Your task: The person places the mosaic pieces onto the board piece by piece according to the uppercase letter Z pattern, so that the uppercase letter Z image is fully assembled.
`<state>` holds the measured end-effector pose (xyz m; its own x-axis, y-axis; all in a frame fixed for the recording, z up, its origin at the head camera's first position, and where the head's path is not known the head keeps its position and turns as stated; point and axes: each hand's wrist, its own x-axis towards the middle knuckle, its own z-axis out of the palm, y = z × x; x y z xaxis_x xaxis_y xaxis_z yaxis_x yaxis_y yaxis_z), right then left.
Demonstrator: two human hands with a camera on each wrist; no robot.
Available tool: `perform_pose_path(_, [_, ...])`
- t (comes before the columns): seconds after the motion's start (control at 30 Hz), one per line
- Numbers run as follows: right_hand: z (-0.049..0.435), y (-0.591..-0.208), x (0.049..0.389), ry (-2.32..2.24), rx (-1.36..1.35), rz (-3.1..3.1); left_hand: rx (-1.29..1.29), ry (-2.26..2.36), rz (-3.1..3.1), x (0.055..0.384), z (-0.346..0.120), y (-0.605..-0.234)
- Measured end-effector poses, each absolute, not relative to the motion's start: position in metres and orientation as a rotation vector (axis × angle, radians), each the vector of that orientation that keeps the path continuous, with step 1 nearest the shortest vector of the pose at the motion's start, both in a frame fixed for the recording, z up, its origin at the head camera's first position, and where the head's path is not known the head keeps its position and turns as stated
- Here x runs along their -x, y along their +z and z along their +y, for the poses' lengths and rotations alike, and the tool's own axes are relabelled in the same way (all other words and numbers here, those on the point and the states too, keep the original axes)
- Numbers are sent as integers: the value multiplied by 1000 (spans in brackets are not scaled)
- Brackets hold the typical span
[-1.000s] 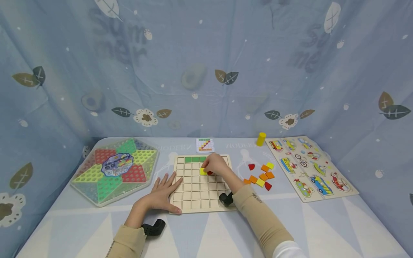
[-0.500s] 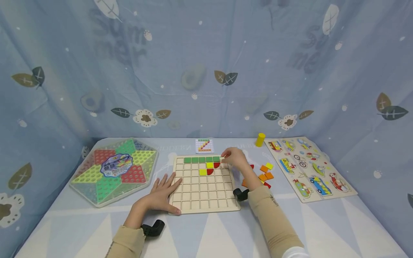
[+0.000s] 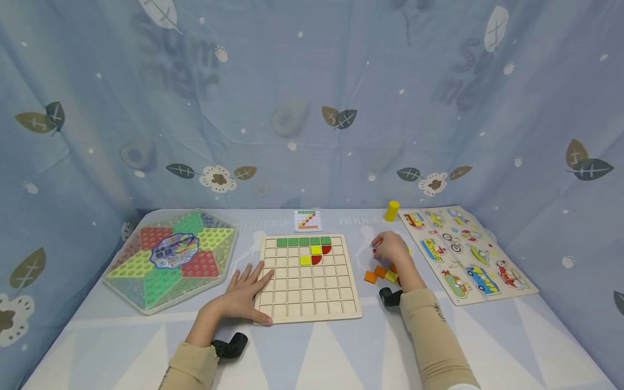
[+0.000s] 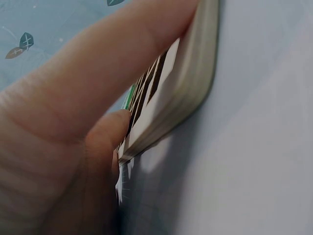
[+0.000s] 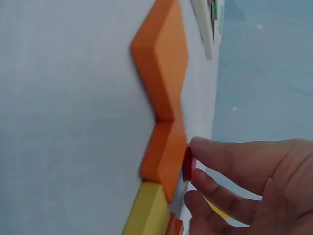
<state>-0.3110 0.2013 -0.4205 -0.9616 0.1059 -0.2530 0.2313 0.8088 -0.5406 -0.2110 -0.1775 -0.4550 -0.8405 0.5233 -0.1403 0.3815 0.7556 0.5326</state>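
Note:
A wooden grid board [image 3: 292, 298] lies on the table, with green tiles [image 3: 304, 241] along its top row and yellow tiles [image 3: 305, 260] beside red quarter-circle tiles [image 3: 326, 249] below. My left hand [image 3: 244, 295] rests at the board's left edge, fingers spread and thumb on the lower left corner. In the left wrist view the thumb [image 4: 107, 63] lies along the board's rim [image 4: 195, 73]. To the right of the board, my right hand [image 3: 394, 250] pinches a red tile [image 5: 189, 164] between thumb and fingertips, low at the loose pieces.
Loose orange tiles [image 3: 370, 277] and a yellow tile [image 3: 391, 277] lie under the right wrist. A pattern card [image 3: 308, 221] and a yellow cylinder [image 3: 392, 211] stand at the back. A hexagonal peg-game box [image 3: 170, 260] lies left, a picture puzzle board [image 3: 463, 254] right.
My right hand has moved from the grid over the board's upper right corner to the loose pieces, where it pinches a red tile. The left hand stays on the board.

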Motion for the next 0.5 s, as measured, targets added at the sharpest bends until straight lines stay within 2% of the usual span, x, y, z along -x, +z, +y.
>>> perform_pose_path(0.23, [200,-420,311,-730,-226,2846,-709,718,2679,211,-178,-456])
perform_pose_path(0.5, [165,-419,310,-1127,-57,2739,-708,709,2679,212,-178,-457])
